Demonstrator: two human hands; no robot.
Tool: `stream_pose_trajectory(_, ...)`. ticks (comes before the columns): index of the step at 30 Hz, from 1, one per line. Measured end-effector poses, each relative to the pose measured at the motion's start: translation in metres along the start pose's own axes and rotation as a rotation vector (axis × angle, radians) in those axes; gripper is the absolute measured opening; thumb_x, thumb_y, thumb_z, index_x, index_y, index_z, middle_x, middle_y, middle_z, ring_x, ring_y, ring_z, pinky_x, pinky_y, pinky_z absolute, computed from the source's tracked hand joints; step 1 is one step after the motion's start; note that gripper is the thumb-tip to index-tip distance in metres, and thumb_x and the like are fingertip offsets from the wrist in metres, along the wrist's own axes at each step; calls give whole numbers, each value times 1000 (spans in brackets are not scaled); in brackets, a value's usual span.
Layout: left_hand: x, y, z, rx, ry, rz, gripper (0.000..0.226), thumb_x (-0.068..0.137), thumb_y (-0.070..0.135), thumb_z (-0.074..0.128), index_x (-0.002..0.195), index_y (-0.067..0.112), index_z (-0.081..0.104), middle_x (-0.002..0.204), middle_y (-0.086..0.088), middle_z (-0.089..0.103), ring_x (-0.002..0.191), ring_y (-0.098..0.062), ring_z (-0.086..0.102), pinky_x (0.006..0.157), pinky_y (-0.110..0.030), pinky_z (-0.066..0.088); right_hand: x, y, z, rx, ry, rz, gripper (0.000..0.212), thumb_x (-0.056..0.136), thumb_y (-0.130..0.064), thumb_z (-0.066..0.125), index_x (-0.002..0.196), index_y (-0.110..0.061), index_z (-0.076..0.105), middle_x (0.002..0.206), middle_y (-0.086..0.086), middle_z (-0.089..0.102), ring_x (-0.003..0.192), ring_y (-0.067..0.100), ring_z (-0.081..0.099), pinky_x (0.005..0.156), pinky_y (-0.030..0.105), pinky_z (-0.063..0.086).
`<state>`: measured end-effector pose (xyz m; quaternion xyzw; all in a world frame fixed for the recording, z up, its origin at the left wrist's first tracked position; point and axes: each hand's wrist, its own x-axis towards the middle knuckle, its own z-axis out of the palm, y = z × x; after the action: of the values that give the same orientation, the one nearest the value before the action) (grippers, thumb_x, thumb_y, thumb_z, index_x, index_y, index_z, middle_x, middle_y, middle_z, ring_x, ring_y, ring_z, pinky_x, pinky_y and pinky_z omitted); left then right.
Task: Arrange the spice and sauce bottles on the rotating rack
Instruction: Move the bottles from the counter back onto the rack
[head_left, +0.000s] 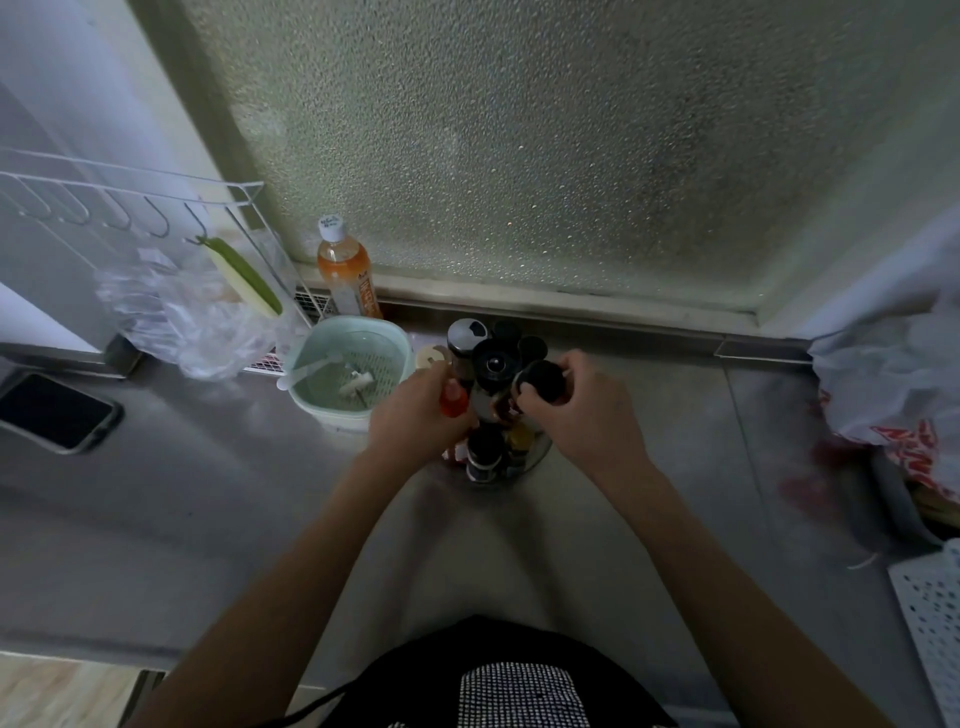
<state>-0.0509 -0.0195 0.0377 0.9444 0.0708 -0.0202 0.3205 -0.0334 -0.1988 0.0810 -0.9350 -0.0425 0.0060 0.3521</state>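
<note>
Round metal rotating rack (535, 452) crowded with dark-capped jars, near worktop's back edge; left hand (415, 410) curled round small red-capped bottle (453, 399), right hand (582, 405) gripping black-lidded jar (543, 380), probably seating both.

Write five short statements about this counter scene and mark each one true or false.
1. The left hand grips a red-capped bottle. True.
2. The right hand rests flat on the counter. False: it grips a black-capped bottle at the rack.
3. The phone lies right of the rack. False: far left.
4. The orange drink bottle stands upright by the window. True.
5. The green basket sits on the rack. False: beside it, on the counter.
</note>
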Motion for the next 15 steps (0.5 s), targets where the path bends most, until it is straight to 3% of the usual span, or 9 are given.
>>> stream_pose_trajectory(2, -7, 4, -1, 95, 109, 85, 53, 75, 51, 59, 117, 21, 49, 115, -3, 57, 103, -26, 54, 79, -38, 46, -3, -6, 5, 43, -43, -42, 35, 74, -39, 69, 98, -16, 58, 87, 5, 69, 82, 24, 66, 72, 36, 54)
stream_pose_trajectory(4, -14, 9, 0, 183, 145, 220, 65, 69, 59, 47, 123, 21, 48, 119, -4, 54, 106, -27, 47, 85, -39, 43, -4, -11, 10, 84, -66, -87, 34, 74, -39, 69, 97, -16, 59, 86, 4, 68, 80, 21, 65, 72, 35, 54)
stream_pose_trajectory(6, -18, 14, 5, 202, 108, 258, 71, 64, 61, 40, 120, 20, 51, 117, -2, 56, 108, -28, 45, 88, -39, 39, -2, -16, 13, 118, -73, -143, 33, 75, -38, 70, 98, -16, 60, 84, -1, 65, 77, 15, 62, 67, 22, 50)
stream_pose_trajectory(8, -14, 18, 7, 60, 123, 175, 64, 62, 59, 40, 108, 17, 55, 107, -2, 60, 105, -28, 46, 85, -39, 36, 2, -23, 13, 141, -135, -181, 32, 78, -38, 69, 100, -16, 62, 83, -4, 63, 75, 10, 60, 65, 13, 44)
stream_pose_trajectory(10, -9, 18, 7, -123, 197, 104, 50, 64, 53, 46, 94, 14, 57, 95, -3, 63, 95, -27, 50, 81, -40, 41, 14, -24, 10, 193, -215, -179, 29, 82, -42, 65, 99, -17, 64, 80, -4, 66, 73, 10, 62, 69, 20, 48)
stream_pose_trajectory(12, -11, 17, 4, -340, 265, 38, 34, 71, 41, 59, 89, 12, 57, 89, -5, 64, 85, -25, 56, 75, -42, 48, 34, -16, -1, 245, -186, -80, 32, 88, -46, 56, 93, -16, 67, 71, -2, 67, 65, 11, 62, 73, 33, 54)
stream_pose_trajectory(14, -15, 16, 1, -460, 346, -18, 24, 73, 24, 69, 87, 9, 56, 85, -9, 64, 80, -26, 59, 70, -40, 49, 49, 0, -13, 180, -197, 18, 32, 90, -44, 54, 91, -14, 65, 72, 7, 68, 64, 19, 63, 74, 42, 57)
stream_pose_trajectory(15, -19, 16, 1, -458, 382, -32, 22, 72, 18, 71, 85, 8, 56, 84, -10, 64, 79, -27, 59, 69, -38, 47, 49, 7, -17, 102, -296, 52, 24, 89, -38, 57, 92, -14, 62, 76, 11, 68, 63, 21, 62, 71, 42, 57)
